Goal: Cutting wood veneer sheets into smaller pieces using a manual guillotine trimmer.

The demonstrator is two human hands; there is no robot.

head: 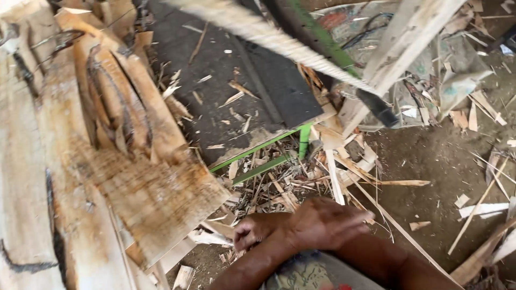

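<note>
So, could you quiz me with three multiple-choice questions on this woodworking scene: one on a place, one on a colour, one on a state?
1. Where do the big pale wooden boards lie?
A left
B right
C bottom right

2. What colour is the thin metal frame under the dark board?
A red
B green
C blue

3. How are the person's hands?
A crossed
B spread wide
C raised

Key: 1 A, boards fill the left side; 2 B, bars are bright green; 3 A, one hand lies over the other hand.

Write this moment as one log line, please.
left hand: curled, on wood scraps | right hand: over left, empty | veneer sheets: stacked left | rope: overhead
</note>
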